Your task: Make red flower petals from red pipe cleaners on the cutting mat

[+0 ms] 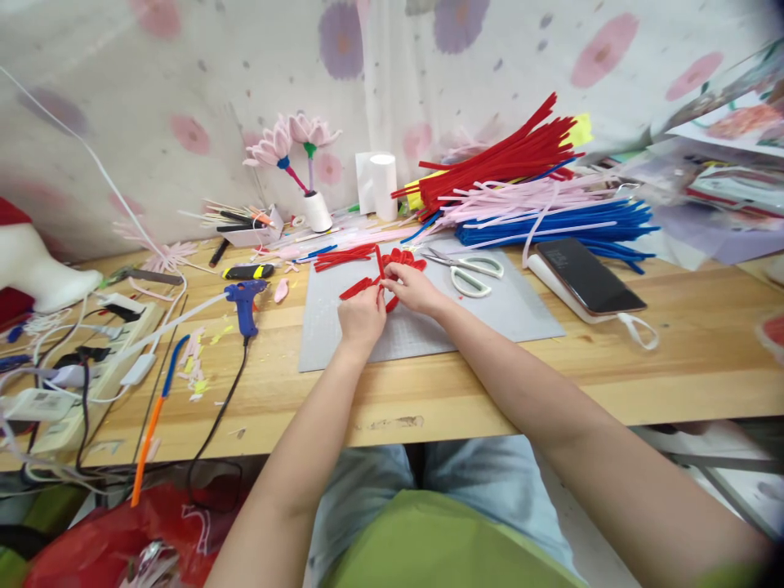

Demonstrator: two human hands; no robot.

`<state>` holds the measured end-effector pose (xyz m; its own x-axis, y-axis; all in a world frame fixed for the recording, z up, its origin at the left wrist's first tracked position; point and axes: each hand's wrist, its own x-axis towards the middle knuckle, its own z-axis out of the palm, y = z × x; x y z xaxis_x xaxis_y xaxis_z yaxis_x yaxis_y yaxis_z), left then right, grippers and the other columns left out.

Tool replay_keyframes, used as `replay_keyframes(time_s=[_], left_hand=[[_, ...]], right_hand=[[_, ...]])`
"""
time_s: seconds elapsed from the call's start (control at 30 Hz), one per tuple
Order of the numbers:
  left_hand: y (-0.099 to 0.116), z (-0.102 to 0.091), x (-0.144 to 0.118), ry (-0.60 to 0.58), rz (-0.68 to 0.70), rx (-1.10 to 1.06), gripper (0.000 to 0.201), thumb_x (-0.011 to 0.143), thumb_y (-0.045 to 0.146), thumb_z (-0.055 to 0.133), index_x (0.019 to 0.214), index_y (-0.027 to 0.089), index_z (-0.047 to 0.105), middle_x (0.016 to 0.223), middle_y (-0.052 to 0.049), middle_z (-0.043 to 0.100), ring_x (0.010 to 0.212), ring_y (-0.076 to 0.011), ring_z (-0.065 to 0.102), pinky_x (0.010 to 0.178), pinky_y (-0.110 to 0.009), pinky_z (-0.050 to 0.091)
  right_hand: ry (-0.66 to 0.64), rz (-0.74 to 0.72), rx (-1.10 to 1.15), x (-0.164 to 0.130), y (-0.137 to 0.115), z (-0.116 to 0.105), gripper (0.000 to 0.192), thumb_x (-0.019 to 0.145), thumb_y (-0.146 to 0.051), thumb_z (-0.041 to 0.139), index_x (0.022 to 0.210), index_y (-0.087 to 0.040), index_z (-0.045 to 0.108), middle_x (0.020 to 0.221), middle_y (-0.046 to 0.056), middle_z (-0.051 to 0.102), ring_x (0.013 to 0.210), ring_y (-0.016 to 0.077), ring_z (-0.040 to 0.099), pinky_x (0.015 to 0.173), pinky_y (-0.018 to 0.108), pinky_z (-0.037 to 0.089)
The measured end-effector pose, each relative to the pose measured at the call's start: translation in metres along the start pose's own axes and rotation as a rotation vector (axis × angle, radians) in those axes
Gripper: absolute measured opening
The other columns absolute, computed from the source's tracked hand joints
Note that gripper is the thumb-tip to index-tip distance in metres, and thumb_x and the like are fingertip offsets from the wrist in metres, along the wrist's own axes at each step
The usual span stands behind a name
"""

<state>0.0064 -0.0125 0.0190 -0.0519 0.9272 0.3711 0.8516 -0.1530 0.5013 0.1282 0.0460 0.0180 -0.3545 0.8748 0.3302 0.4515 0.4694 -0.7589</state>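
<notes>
We see both bare hands meeting over the pale grey cutting mat (490, 314) that lies on the light wooden table (674, 367). Our left hand (361, 317) is closed, pinching the near end of a bent red fuzzy pipe-cleaner piece (401, 260), whose looped petals spread just beyond the fingers; our right hand (413, 287) is also closed, its fingertips gripping the same red piece from the other side, so the two hands touch at the work. A short row of cut red pipe-cleaner lengths (344, 256) rests at the far edge of the mat, just left of the hands. White-handled scissors (469, 269) lie on the mat just right of the hands. Further right a dark smartphone (589, 276) sits on a white case. Behind them a big heap of red, pink and blue pipe cleaners (539, 192) is stacked. Well to the left, a blue hot-glue gun (246, 302) lies on the table near a white power strip (91, 367).
</notes>
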Motion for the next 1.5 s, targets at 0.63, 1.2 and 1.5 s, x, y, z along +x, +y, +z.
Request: replay_keyframes(time_s=[0.63, 1.2, 1.5], left_hand=[[-0.007, -0.027, 0.011, -0.699, -1.045, -1.806, 0.017, 0.082, 0.017, 0.042, 0.072, 0.011, 0.055, 0.050, 0.002, 0.049, 0.040, -0.0022, 0.049, 0.042, -0.011, 0.042], [-0.008, 0.000, -0.001, 0.004, -0.153, -0.530, 0.009, 0.068, 0.027, 0.062, 0.063, 0.020, 0.064, 0.071, -0.007, 0.065, 0.088, -0.0206, 0.059, 0.074, -0.025, 0.041], [-0.009, 0.011, 0.007, -0.088, -0.277, -0.918, 0.016, 0.069, 0.028, 0.061, 0.081, 0.019, 0.066, 0.079, -0.005, 0.067, 0.075, -0.0152, 0.062, 0.070, -0.024, 0.045]], right_hand=[[-0.142, -0.105, 0.480, -0.004, 0.006, -0.010, 0.020, 0.068, -0.035, 0.062, 0.072, -0.016, 0.056, 0.079, 0.001, 0.052, 0.078, 0.0128, 0.048, 0.078, 0.030, 0.039], [-0.048, -0.168, -0.100, 0.002, 0.002, -0.009, 0.022, 0.072, -0.022, 0.055, 0.056, -0.018, 0.040, 0.068, 0.003, 0.047, 0.073, 0.0163, 0.042, 0.073, 0.031, 0.033], [-0.007, -0.106, 0.005, 0.003, 0.002, -0.010, 0.020, 0.075, -0.031, 0.053, 0.061, -0.017, 0.054, 0.067, 0.002, 0.055, 0.068, 0.0138, 0.048, 0.066, 0.027, 0.035]])
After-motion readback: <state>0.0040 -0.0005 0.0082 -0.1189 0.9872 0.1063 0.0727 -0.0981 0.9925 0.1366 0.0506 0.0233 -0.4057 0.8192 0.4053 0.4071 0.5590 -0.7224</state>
